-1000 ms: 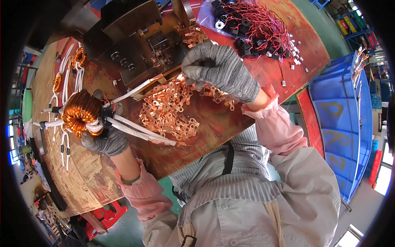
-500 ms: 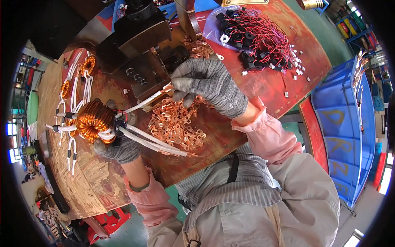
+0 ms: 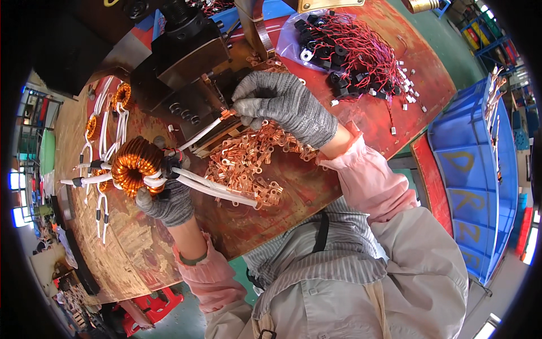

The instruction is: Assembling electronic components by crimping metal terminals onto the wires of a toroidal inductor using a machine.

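Coil (image 3: pixel 137 165) of copper wire, held over the left part of a worn red table (image 3: pixel 305 179), in front of a dark metal press (image 3: pixel 192 62). Left hand (image 3: pixel 169 206), in a grey knit glove, clamped on the coil's lower right side, thumb against the rim. Right hand (image 3: pixel 285 106), gloved alike, thumb and fingers pinched together on a copper lug (image 3: pixel 227 114) at the tip of a white wire (image 3: pixel 200 134) running from the coil, close beside the press. More white wires (image 3: pixel 212 189) from the same coil angled right, ends over the lower edge of a loose heap of lugs (image 3: pixel 245 161); impossible to tell whether touching.

Painted large in yellow across the side of a tall blue bin (image 3: pixel 460 152) at right: a row of hand-brushed letters. Inside the bin, pale wire ends rising above the rim. At the table's far side, a clear plastic bag (image 3: pixel 287 44) lying open, black parts and a tangle of red wires (image 3: pixel 370 53) on and beside it, small white plugs at the wire tips. Behind the press, a blue tray (image 3: pixel 276 8) partly in view, red wires near it. At far left, two smaller coils (image 3: pixel 122 96) with white wires.
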A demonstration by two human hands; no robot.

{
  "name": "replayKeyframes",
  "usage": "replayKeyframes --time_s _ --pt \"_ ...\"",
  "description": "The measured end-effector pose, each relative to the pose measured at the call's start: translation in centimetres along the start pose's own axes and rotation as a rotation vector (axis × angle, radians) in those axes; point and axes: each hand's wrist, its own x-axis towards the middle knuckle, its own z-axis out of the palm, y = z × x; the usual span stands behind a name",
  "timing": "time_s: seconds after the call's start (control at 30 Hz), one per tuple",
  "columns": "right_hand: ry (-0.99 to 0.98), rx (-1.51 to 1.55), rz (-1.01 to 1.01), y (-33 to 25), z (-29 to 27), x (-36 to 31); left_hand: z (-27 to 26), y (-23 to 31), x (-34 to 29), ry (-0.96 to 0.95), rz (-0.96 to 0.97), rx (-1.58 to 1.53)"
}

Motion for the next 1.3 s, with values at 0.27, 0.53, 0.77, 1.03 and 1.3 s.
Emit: replayKeyframes --time_s 0.27,0.53,0.77,1.03,1.3 --pt "-0.012 0.016 0.008 0.7 -0.6 1.2 -1.7 0.1 0.2 0.066 0.002 0.024" --pt "-0.005 0.061 0.014 0.6 -0.5 1.9 -0.7 -0.4 0.5 0.192 0.053 -0.009" --pt "0.029 0.051 0.014 0.2 -0.2 2.2 -0.6 -0.5 0.7 0.233 0.062 -0.005" --pt "0.04 0.065 -0.002 0.5 -0.3 2.3 0.4 -0.6 0.8 0.172 0.025 0.002" --pt "0.094 -0.001 -0.01 0.5 -0.4 2.2 0.6 -0.7 1.0 0.215 0.088 0.138"
